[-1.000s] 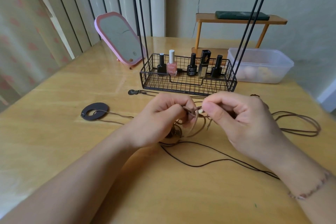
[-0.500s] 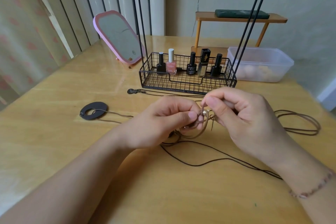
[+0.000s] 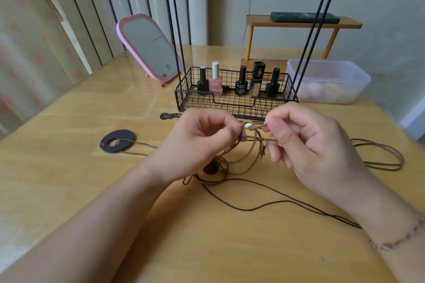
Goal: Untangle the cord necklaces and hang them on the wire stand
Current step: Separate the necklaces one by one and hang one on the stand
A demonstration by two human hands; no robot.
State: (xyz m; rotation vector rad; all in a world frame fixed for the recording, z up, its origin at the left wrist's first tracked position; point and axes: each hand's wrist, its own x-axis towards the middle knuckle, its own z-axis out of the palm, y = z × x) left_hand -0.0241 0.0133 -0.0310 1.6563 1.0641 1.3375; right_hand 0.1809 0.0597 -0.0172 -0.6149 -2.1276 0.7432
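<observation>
Right now your left hand (image 3: 197,145) and right hand (image 3: 308,145) each pinch the tan cord necklace (image 3: 250,142) just in front of the wire stand (image 3: 234,96), whose basket holds polish bottles (image 3: 215,80). Its hooks are cut off at the top. Below your hands the tangle (image 3: 216,167) is partly hidden.

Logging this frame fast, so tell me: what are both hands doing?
Left hand: pinching the tan cord beside its pale bead.
Right hand: pinching the same cord.
</observation>
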